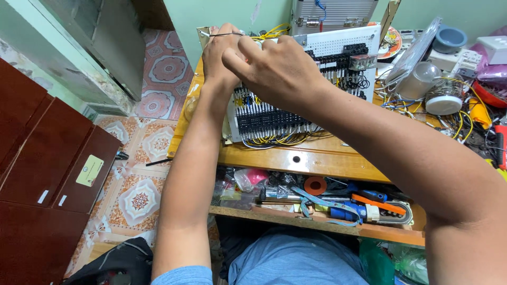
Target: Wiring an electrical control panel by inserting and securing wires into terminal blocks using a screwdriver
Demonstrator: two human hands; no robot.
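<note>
Wiring work at the top edge of the panel [296, 113], by the look of it: a thin dark wire [224, 35] pinched at the upper left corner, above rows of black terminal blocks [272, 120] fed by yellow wires [274, 140]. Panel propped up at a tilt on the wooden surface [311, 158], at its far side, close against the green wall. Left hand [222, 55] raised, back toward the camera, grip narrow on the wire near its end. Right hand [280, 71] crossed over in front, knuckles up, fingers curled down behind the panel's top edge (grip there hidden, so cannot tell whether closed on anything). Both forearms stretched forward and converging, right elbow low at the frame's right edge. Next move, judged from this, likely calls for fine steering of the wire end toward a terminal or hole, steady pressure, and care not to snag neighbouring leads. Open drawer [317, 203] of tools below the surface edge; clutter of jars and cables to the right.
</note>
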